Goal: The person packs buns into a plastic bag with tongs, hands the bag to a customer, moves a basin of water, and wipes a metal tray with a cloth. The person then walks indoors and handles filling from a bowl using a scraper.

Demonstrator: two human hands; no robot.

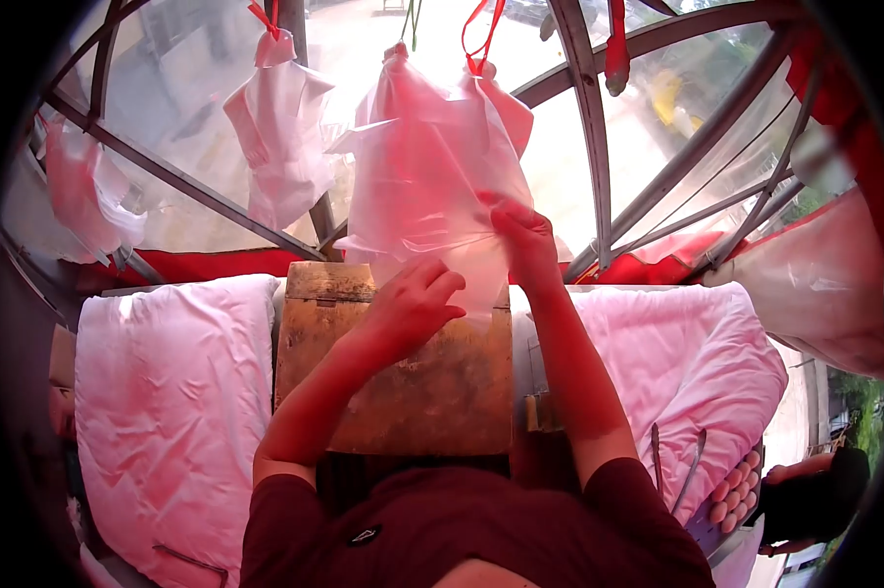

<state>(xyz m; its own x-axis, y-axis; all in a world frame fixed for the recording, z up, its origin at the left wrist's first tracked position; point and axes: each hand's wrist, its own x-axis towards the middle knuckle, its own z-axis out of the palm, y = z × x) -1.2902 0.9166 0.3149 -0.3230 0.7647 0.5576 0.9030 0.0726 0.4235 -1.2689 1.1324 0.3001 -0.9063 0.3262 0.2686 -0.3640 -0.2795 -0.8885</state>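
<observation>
A bunch of thin translucent plastic bags (417, 162) hangs from ties in front of me. My right hand (525, 237) is closed on a plastic bag at the bunch's lower right, pulling a fold of film taut. My left hand (415, 306) is lower and to the left, close to the film; its fingers are half curled, with a gap between thumb and forefinger, and I see nothing gripped there. Beneath both hands lies a worn wooden board (403, 392).
White quilts cover the surfaces left (172, 382) and right (672, 363). Tongs (692, 470) lie on the right quilt beside several eggs (734, 495). More bags (277, 137) hang at left. Metal frame bars (589, 127) hold clear sheeting. A person in dark clothing (814, 495) stands at right.
</observation>
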